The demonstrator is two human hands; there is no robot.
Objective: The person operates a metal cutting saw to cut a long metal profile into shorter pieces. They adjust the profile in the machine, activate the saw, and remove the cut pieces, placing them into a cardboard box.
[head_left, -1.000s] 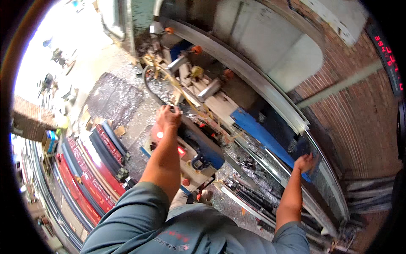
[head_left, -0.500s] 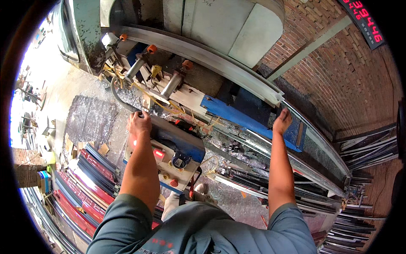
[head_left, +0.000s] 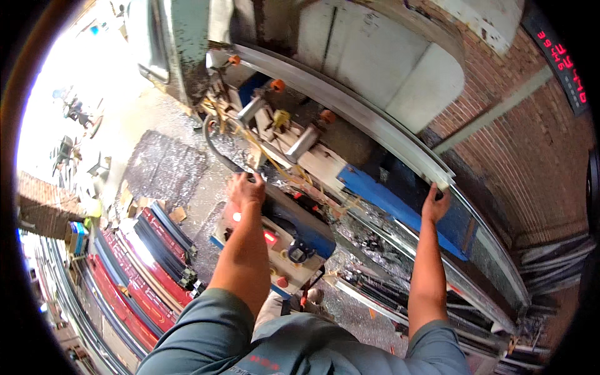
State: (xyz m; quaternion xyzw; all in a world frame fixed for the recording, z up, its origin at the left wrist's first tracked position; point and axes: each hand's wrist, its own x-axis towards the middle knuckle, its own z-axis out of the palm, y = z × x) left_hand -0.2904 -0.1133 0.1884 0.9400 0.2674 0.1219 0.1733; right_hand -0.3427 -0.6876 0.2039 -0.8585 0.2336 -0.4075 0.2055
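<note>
My left hand (head_left: 247, 190) is closed at the near end of a curved grey hose (head_left: 217, 150), on a dark handle-like piece beside the machine's housing (head_left: 287, 203). Farther right, my right hand (head_left: 436, 205) has its fingers curled at the near end of a long silver metal profile (head_left: 350, 103). The profile lies along the far side of the machine bed and runs away to the upper left. Between my arms is a control panel (head_left: 275, 253) with a lit red light, a red button and a dark round gauge (head_left: 301, 251).
Orange-knobbed clamps (head_left: 304, 142) stand over the bed, next to a blue plate (head_left: 400, 206). Red and dark profiles (head_left: 134, 281) are stacked at the left. More bars lie beneath the bed at the right. A brick wall (head_left: 500, 125) and a lit red display (head_left: 559, 62) are at the far right.
The view has swung, so the machine sits farther right and lower. My right hand is closer to the profile's end. My left hand keeps its place by the hose.
</note>
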